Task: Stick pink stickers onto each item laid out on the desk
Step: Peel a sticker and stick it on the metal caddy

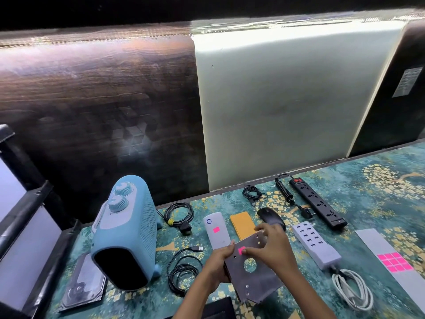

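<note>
My left hand (217,264) grips the left edge of a grey metal plate (254,277) with a round hole, held just above the desk. My right hand (269,247) rests on the plate's top, its thumb pressing a pink sticker (241,250) onto it. A white remote-like device (217,231) behind the plate carries a pink sticker. At the right lies a grey backing sheet (372,242) with several pink stickers (394,261). An orange pad (242,222), a black mouse (270,217), a white multi-port hub (316,245) and a black power strip (318,202) show no sticker.
A blue fan heater (126,231) stands at the left beside a hard drive (82,286). Coiled black cables (179,214) (182,272) (253,194) and a white cable (351,288) lie on the patterned green desk (379,185). A dark wooden panel and a white panel back the desk.
</note>
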Demonstrator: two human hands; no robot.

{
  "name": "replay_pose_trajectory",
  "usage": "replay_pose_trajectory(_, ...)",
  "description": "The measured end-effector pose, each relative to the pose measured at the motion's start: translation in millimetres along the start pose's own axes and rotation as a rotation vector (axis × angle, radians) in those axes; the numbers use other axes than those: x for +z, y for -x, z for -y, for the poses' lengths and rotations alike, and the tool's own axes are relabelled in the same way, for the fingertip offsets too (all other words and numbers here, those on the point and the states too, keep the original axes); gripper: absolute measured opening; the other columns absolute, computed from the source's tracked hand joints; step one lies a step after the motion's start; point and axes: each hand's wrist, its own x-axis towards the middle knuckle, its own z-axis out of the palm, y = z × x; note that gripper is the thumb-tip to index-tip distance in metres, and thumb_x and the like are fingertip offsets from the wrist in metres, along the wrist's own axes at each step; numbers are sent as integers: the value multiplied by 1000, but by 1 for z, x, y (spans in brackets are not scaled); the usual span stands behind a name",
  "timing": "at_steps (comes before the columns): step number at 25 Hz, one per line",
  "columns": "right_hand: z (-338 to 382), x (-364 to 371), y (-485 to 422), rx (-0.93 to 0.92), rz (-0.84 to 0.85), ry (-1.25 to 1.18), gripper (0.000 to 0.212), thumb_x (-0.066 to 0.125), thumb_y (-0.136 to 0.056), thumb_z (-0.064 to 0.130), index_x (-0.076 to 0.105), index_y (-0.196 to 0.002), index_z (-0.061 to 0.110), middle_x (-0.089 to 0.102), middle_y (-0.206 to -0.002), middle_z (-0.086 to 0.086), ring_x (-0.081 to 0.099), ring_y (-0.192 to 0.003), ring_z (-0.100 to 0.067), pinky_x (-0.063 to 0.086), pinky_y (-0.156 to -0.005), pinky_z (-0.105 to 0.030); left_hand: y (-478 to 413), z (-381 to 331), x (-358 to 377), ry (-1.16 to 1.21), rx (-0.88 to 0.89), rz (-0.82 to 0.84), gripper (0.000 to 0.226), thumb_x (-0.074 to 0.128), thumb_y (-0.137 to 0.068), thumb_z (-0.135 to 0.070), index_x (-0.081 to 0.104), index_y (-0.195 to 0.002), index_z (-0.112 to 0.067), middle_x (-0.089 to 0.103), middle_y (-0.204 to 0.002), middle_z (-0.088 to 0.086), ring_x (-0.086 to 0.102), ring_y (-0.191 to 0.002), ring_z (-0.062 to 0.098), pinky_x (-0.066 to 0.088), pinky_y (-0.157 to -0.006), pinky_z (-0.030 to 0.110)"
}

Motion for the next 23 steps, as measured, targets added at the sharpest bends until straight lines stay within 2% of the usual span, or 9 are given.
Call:
replay_pose_trajectory(2, 1, 2, 3, 20, 34, -43, 78, 84, -50, 46, 48, -118, 30, 40, -108, 5, 40, -99, -13, 43, -82, -31, 1, -1, -2, 24, 3, 18, 36, 47, -91, -41, 72, -79, -18, 71, -75, 0, 62, -68, 19, 49, -65, 30)
replay_pose_trajectory(3, 2, 5, 5, 37, 76, -120, 81, 84, -53, 42, 46, -123, 26, 44, -113, 2, 41, -99, -13, 41, -82, -28, 3, -2, -1, 18, 5, 31, 38, 48, -91, -41, 74, -76, -19, 71, -75, 0, 61, -68, 19, 48, -66, 30)
replay_pose_trajectory(5, 2, 8, 7, 70, 83, -207, 74, 85, -56, 36, 53, -121, 19, 56, -118, -4, 48, -97, -14, 39, -79, -24, 6, -4, 0, 13, 12, 48, 35, 48, -91, -40, 73, -78, -19, 70, -78, 2, 62, -70, 21, 47, -66, 31)
replay_pose_trajectory(9, -1, 7, 11, 146, 2, -282, 56, 86, -56, 22, 66, -108, 15, 67, -110, -9, 57, -93, -16, 44, -75, -25, 6, 2, -2, 51, -2, 58, 29, 49, -92, -39, 61, -103, -15, 70, -99, 9, 66, -88, 27, 53, -70, 36)
replay_pose_trajectory(14, -8, 4, 13, 125, 60, -212, 48, 67, -80, 15, 54, -125, 13, 62, -123, -10, 57, -111, -21, 46, -89, -29, 3, 0, 0, 20, -31, -44, 32, 52, -90, -39, 59, -102, -11, 69, -86, 8, 64, -66, 23, 51, -60, 30)
replay_pose_trajectory(17, 1, 7, 17, 112, 160, -246, 54, 58, -87, 25, 38, -136, 16, 60, -110, 4, 57, -97, -11, 43, -75, -22, 5, -9, 8, -37, 51, -167, 33, 54, -89, -39, 65, -90, -8, 69, -70, 5, 62, -57, 20, 51, -56, 28)
replay_pose_trajectory(20, 8, 14, 20, 66, 316, -321, 56, 68, -78, 27, 46, -130, 22, 61, -118, 2, 58, -105, -14, 46, -79, -20, 14, -20, 25, 17, 79, -75, 40, 47, -91, -46, 66, -74, -15, 68, -60, -2, 62, -55, 16, 55, -64, 32)
replay_pose_trajectory(22, 3, 11, 17, 36, 259, -312, 38, 69, -76, 19, 57, -112, 26, 67, -100, 3, 61, -93, -14, 47, -72, -12, 20, -27, 33, 56, 46, 37, 49, 40, -90, -54, 68, -79, -16, 70, -71, -2, 64, -59, 17, 55, -68, 33)
replay_pose_trajectory(23, 0, 5, 16, 69, 186, -335, 25, 67, -78, 15, 60, -100, 24, 67, -89, 3, 62, -87, -16, 49, -70, -14, 22, -31, 33, 2, 31, 72, 49, 39, -89, -56, 69, -83, -17, 70, -78, -2, 65, -62, 17, 54, -70, 32)
